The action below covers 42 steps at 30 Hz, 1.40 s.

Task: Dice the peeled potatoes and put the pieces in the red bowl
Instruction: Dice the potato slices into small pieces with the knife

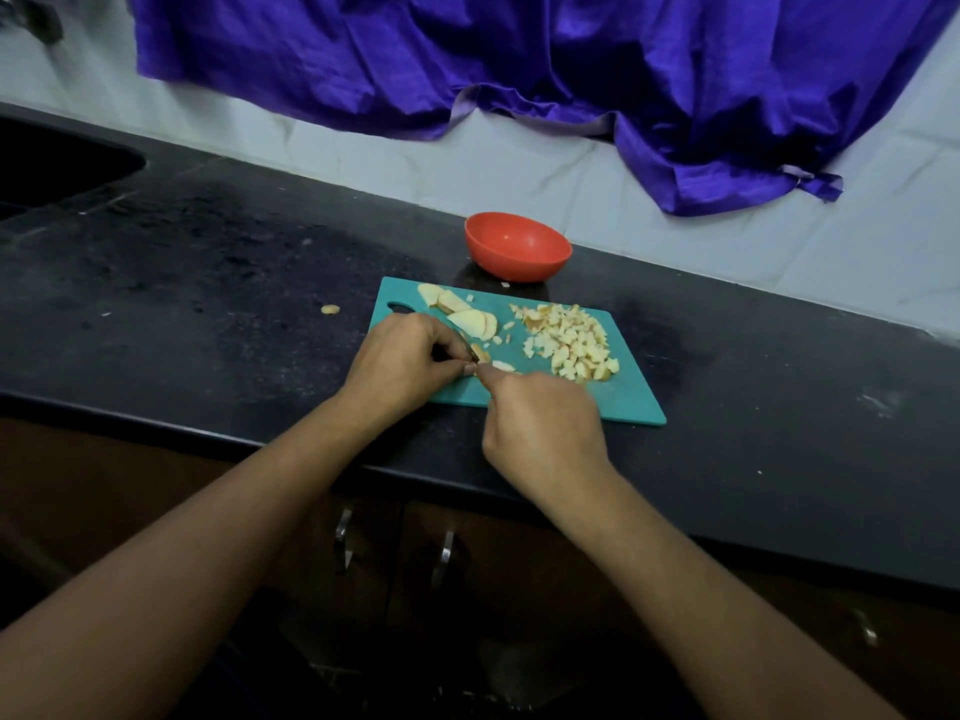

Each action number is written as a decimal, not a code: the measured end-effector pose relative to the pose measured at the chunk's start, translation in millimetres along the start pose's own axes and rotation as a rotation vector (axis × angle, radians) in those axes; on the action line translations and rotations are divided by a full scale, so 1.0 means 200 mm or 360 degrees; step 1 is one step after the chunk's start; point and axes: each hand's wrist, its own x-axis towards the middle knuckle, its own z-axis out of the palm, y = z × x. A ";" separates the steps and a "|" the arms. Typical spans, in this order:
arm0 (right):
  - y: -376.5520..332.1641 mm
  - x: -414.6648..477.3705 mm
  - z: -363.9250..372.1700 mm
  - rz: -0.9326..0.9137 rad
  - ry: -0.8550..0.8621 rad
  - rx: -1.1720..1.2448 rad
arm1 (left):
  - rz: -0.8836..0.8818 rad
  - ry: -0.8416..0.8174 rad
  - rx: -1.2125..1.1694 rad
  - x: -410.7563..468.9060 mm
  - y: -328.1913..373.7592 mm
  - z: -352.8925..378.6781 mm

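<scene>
your left hand point(402, 358) is curled narrow round the dark handle of a knife point(466, 348), whose blade pokes out past your fingers. your right hand point(540, 423) is curled too, its fingertips pinching a small potato piece point(503, 365) just beside the blade, almost touching the left thumb. both hands sit over the near left part of the teal cutting board point(623, 397). potato slices point(470, 322) lie just beyond your left hand, and the diced pile point(569, 343) lies to the right. the red bowl point(517, 246) stands on the table point(208, 283) behind the board's far edge, apart from both hands.
</scene>
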 end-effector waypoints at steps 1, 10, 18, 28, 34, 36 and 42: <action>0.00 -0.02 0.02 -0.0013 0.0047 0.0006 | 0.0003 -0.0001 -0.0003 0.00 0.00 0.00; 0.05 0.09 -0.09 0.0021 -0.0125 0.0021 | -0.0022 -0.0018 0.0066 -0.01 0.02 -0.02; 0.09 0.13 -0.06 -0.0074 -0.0072 0.0023 | -0.0041 -0.0010 0.0099 -0.01 0.03 -0.02; 0.11 0.05 0.08 -0.0094 0.0146 0.0132 | -0.0037 0.0011 0.0140 0.00 0.05 -0.01; 0.19 -0.03 0.13 -0.0142 0.0154 0.0148 | -0.0043 0.0022 0.0117 0.00 0.05 0.00; 0.22 -0.03 0.10 -0.0081 0.0097 0.0263 | -0.0029 0.0017 0.0099 0.00 0.05 0.00; 0.42 0.02 0.09 0.0487 -0.0282 0.2025 | -0.0127 0.0050 -0.0216 0.00 0.02 -0.01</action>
